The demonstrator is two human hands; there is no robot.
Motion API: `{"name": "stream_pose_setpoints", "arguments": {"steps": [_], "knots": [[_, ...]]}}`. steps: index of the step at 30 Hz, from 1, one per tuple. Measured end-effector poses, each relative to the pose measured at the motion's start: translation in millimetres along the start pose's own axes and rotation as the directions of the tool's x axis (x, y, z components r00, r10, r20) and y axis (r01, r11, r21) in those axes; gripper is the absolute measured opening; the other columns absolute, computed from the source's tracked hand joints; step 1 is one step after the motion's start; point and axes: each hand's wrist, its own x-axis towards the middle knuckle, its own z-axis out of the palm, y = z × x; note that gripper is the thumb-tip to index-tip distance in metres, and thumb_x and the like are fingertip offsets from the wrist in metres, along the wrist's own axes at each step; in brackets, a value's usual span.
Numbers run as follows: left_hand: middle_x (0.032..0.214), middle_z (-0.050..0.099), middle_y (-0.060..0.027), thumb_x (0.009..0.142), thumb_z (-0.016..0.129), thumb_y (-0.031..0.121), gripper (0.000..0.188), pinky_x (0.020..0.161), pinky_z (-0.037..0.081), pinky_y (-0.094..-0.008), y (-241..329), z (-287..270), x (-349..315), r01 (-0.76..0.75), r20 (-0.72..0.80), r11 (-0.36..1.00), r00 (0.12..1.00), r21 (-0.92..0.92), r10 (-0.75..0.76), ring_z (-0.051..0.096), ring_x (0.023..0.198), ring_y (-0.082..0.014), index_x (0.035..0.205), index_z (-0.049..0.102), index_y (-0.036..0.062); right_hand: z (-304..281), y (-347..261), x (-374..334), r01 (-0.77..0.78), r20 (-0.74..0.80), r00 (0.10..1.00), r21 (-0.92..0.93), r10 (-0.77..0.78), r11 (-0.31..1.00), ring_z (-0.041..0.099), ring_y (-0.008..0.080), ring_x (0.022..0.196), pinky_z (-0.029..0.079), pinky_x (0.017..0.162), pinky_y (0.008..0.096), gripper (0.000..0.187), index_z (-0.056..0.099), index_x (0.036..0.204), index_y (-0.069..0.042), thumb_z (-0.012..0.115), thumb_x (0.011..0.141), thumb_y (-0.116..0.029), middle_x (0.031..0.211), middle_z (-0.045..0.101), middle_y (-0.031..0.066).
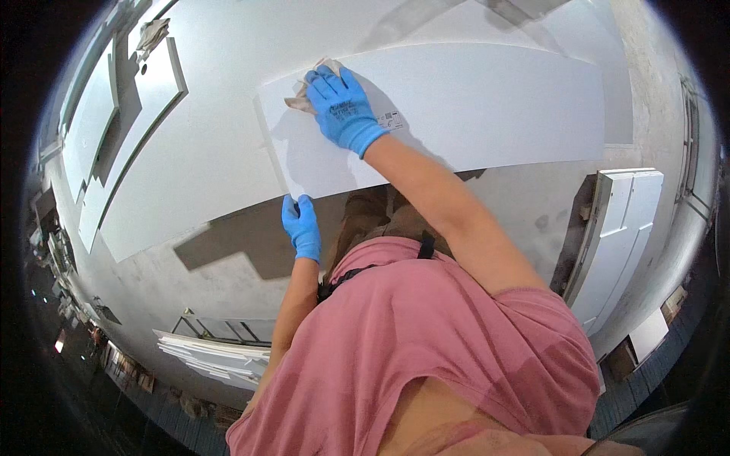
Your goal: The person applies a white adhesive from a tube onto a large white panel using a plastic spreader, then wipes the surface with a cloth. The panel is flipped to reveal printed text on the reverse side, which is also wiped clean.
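A long white panel (494, 106) lies flat on a larger white sheet in front of me, with a small printed label (391, 120) on its surface. My right hand (338, 106), in a blue glove, presses a crumpled beige cloth (301, 103) against the panel near its far left corner. The cloth sticks out past the fingers, and the palm hides the rest of it. At the panel's near left corner, my left hand (303, 226), gloved in blue too, pinches the edge between thumb and fingers.
Beneath the panel spreads the larger white sheet (205, 114). Cut white boards (156, 83) lie at far left, one with another crumpled cloth (153, 36) on it. Stacked white panels (620, 243) stand at right; more boards (213, 357) are piled at lower left.
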Motion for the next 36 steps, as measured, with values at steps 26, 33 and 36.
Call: {"name": "stream_pose_setpoints", "arguments": {"steps": [26,33,36], "knots": [[0.111,0.069,-0.0065,0.105,0.064,0.015,0.036,0.08,0.052,-0.0294,-5,11,-6,0.002,-0.145,0.999,0.989,-0.054,-0.01,0.061,0.092,-0.0124,0.134,0.061,-0.0071,-176,391,-214,-0.718,-0.371,0.674,-0.124,0.639,0.685,0.066,0.0332,0.121,0.053,0.105,0.0415,0.034,0.077,0.116,-0.012,0.058,0.092,0.002,0.121,0.073,0.0157],[0.105,0.069,-0.0046,0.104,0.066,0.013,0.033,0.078,0.052,-0.0284,-1,10,-3,0.056,-0.099,0.995,0.993,-0.086,-0.064,0.061,0.088,-0.0112,0.13,0.063,-0.0064,-153,356,-175,-0.684,-0.478,0.518,0.267,0.709,0.679,0.072,0.0338,0.109,0.055,0.097,0.0408,0.035,0.075,0.121,-0.007,0.053,0.095,-0.003,0.115,0.075,0.0179],[0.11,0.07,-0.0056,0.103,0.067,0.014,0.039,0.081,0.053,-0.0284,-6,1,-2,0.105,-0.052,0.992,0.993,-0.068,-0.108,0.062,0.093,-0.012,0.136,0.061,-0.007,-161,323,-119,-0.713,-0.279,0.324,0.557,0.904,0.427,0.069,0.0249,0.094,0.055,0.088,0.0367,0.032,0.073,0.124,-0.001,0.055,0.1,-0.012,0.106,0.075,0.0145]]}}
